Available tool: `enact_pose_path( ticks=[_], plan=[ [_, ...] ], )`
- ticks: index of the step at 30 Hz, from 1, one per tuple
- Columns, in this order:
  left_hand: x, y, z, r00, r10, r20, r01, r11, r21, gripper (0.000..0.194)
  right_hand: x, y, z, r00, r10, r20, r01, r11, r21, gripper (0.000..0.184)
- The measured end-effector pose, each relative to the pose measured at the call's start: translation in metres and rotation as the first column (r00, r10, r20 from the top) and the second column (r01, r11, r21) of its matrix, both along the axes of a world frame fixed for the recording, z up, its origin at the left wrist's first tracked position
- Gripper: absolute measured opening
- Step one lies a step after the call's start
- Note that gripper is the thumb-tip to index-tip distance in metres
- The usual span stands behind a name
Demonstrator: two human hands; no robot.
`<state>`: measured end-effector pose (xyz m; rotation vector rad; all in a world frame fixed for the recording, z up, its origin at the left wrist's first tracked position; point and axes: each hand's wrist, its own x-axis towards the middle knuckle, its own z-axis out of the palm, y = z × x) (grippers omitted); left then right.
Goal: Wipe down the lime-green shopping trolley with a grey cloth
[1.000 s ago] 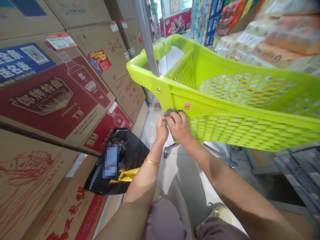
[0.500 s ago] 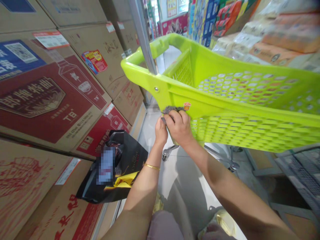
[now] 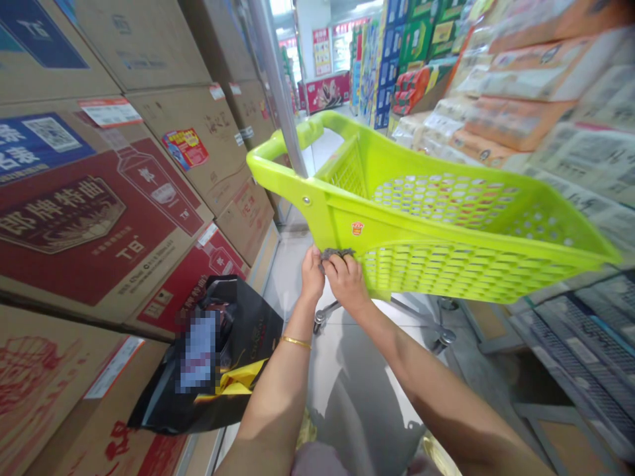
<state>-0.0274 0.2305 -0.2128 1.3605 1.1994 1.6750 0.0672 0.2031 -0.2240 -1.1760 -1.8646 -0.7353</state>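
Observation:
A lime-green shopping cart (image 3: pixel 426 228) with a perforated plastic basket stands across the aisle in front of me. My right hand (image 3: pixel 346 281) is closed on a small grey-brown cloth (image 3: pixel 338 253) and presses it against the cart's side panel, below a small red sticker (image 3: pixel 357 229). Close beside it, my left hand (image 3: pixel 312 276) is at the panel's left edge, with its thumb up and fingers curled. Those fingers are mostly hidden behind the edge, so whether they grip the cart or part of the cloth cannot be made out.
Stacked cardboard cartons (image 3: pixel 94 198) line the left side. A black bag (image 3: pixel 243 337) with yellow inside leans against them. Packs of paper goods (image 3: pixel 526 125) are piled on the right above dark crates (image 3: pixel 590 350). A grey metal pole (image 3: pixel 285 86) rises by the cart handle.
The view has tilted up and shows more of the aisle beyond. Both hands and the cloth sit lower on the cart's panel, farther below the sticker.

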Motion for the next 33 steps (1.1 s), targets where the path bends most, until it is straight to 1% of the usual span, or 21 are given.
enact_pose_path(
  ticks=[2,4,7,9,12,14,16,17,19,22,25,28,30,31,33],
  plan=[
    [0.002,-0.002,0.003,0.999,-0.021,-0.032,0.021,1.000,-0.003,0.049,0.004,-0.005,-0.008,0.999,-0.017,0.041,0.016,1.000,0.020,0.015],
    [0.003,-0.004,0.005,0.997,-0.038,-0.062,0.038,0.999,-0.001,0.052,0.007,-0.009,-0.011,0.998,-0.031,0.061,0.028,0.999,0.047,0.014],
    [0.006,-0.005,0.005,0.995,-0.033,-0.098,0.035,0.999,0.011,0.054,0.011,-0.011,-0.006,0.998,-0.040,0.055,0.036,0.997,0.064,0.013],
    [0.007,-0.003,0.002,0.994,-0.034,-0.103,0.037,0.999,0.029,0.052,0.011,-0.009,0.005,0.998,-0.050,0.036,0.047,0.997,0.059,0.013],
    [0.007,0.000,-0.004,0.996,-0.049,-0.077,0.053,0.997,0.060,0.047,0.009,-0.002,0.029,0.999,-0.044,-0.017,0.044,0.997,0.057,0.014],
    [0.006,0.002,-0.007,0.997,-0.051,-0.060,0.054,0.997,0.056,0.042,0.005,0.003,0.045,0.997,-0.020,-0.074,0.025,0.997,0.074,0.015],
    [0.006,0.002,-0.008,0.998,-0.051,-0.049,0.053,0.998,0.041,0.038,0.000,0.007,0.053,0.994,-0.015,-0.105,0.024,0.996,0.088,0.015],
    [0.005,0.002,-0.007,0.998,-0.052,-0.044,0.053,0.998,0.039,0.036,-0.001,0.007,0.053,0.994,-0.018,-0.109,0.028,0.995,0.093,0.015],
    [0.005,0.000,-0.005,0.998,-0.052,-0.043,0.054,0.997,0.045,0.035,-0.003,0.006,0.047,0.996,-0.028,-0.087,0.037,0.994,0.101,0.014],
    [0.004,-0.002,0.000,0.998,-0.048,-0.046,0.050,0.998,0.041,0.036,-0.001,0.002,0.028,0.998,-0.049,-0.033,0.052,0.995,0.088,0.013],
    [0.004,-0.005,0.005,0.996,-0.047,-0.071,0.048,0.999,0.014,0.042,0.004,-0.004,0.006,0.998,-0.052,0.022,0.051,0.998,0.041,0.014],
    [0.004,-0.007,0.007,0.993,-0.033,-0.116,0.034,0.999,0.008,0.050,0.010,-0.010,-0.010,0.996,-0.032,0.079,0.031,0.999,0.007,0.014],
    [0.003,-0.008,0.007,0.992,-0.028,-0.125,0.029,1.000,0.009,0.055,0.012,-0.013,-0.014,0.993,-0.021,0.114,0.022,1.000,-0.008,0.014],
    [0.003,-0.008,0.007,0.992,-0.029,-0.124,0.030,0.999,0.009,0.056,0.012,-0.014,-0.014,0.992,-0.019,0.127,0.021,1.000,-0.016,0.014],
    [0.003,-0.009,0.006,0.993,-0.037,-0.116,0.038,0.999,0.011,0.058,0.012,-0.015,-0.006,0.992,-0.028,0.122,0.032,0.999,-0.031,0.015]
  ],
)
